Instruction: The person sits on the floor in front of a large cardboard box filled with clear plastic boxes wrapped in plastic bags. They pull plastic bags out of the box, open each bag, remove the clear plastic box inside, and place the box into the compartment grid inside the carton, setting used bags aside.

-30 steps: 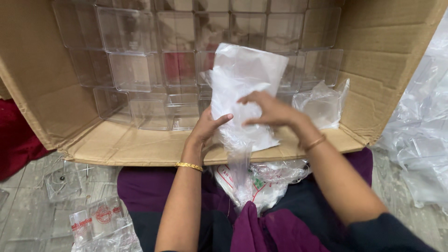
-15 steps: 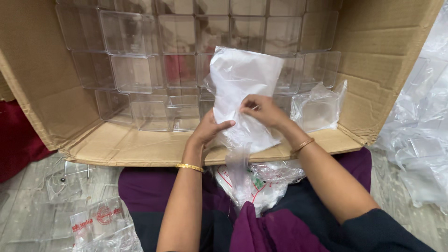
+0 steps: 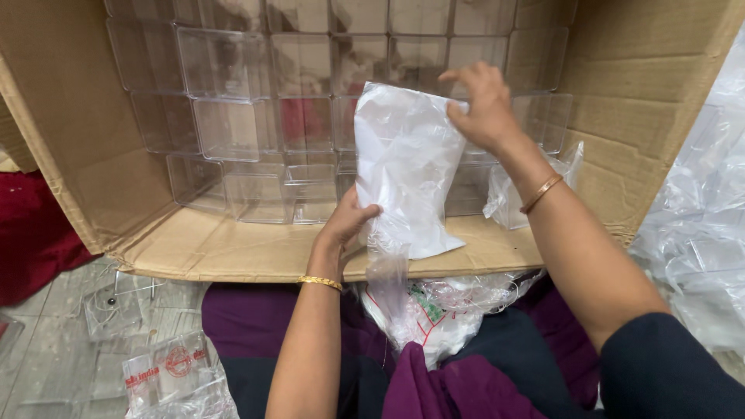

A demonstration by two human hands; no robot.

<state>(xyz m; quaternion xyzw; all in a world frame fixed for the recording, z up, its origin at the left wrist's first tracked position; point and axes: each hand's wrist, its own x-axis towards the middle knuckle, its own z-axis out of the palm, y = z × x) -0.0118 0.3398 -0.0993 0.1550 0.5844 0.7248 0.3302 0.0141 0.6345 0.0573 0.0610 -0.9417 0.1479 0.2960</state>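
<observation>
- A person's left hand [image 3: 345, 225] grips the lower left edge of a white bag [image 3: 407, 167] at centre frame, fingers closed on the plastic.
- The right hand [image 3: 485, 105], upper centre right, pinches the bag's top right corner between thumb and fingers.
- The bag is held upright in front of an open carton [image 3: 70, 140] lying on its side across the upper frame.
- Clear boxes [image 3: 233, 128] are stacked in rows inside the carton, behind the bag.
- A gold bangle [image 3: 320, 282] circles the left wrist; another bracelet [image 3: 541, 193] sits on the right wrist.
- More crumpled clear bags [image 3: 434, 306] lie on the lap at lower centre, just below the carton flap.
- Loose plastic wrap [image 3: 698, 233] is heaped at the right edge.
</observation>
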